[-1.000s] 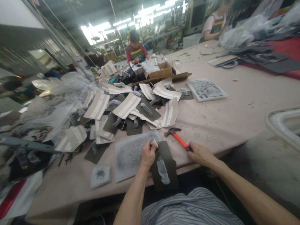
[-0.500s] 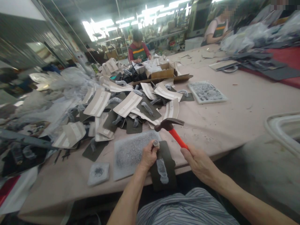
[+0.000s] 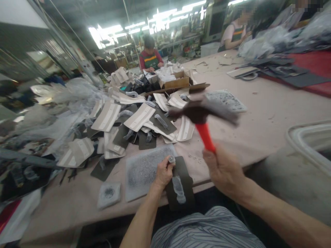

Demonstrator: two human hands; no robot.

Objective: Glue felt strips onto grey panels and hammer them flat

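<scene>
My right hand [image 3: 227, 170] is wrapped round the orange handle of a claw hammer [image 3: 198, 112], which is raised and blurred by motion. Closed round an upright metal punch [image 3: 171, 159], my left hand [image 3: 164, 172] rests over the edge of a dark grey-green panel [image 3: 183, 196]. A plastic-wrapped handle [image 3: 179, 189] is on that panel. The panel lies partly on a worn, speckled pad [image 3: 144, 172] and hangs past the table's front edge. The punch's lower end is hidden by my fingers.
Beyond the pad is a heap of panels [image 3: 139, 117] with wrapped handles. A small worn block [image 3: 109, 195] lies at left, another speckled board [image 3: 227, 100] farther right. Clear plastic [image 3: 74, 93] is piled at left. A white bin [image 3: 297, 137] stands at right. Two co-workers sit across the table.
My right hand has lifted the hammer up and nearer the camera, away from the punch. My left hand, the punch and the panel have stayed in place.
</scene>
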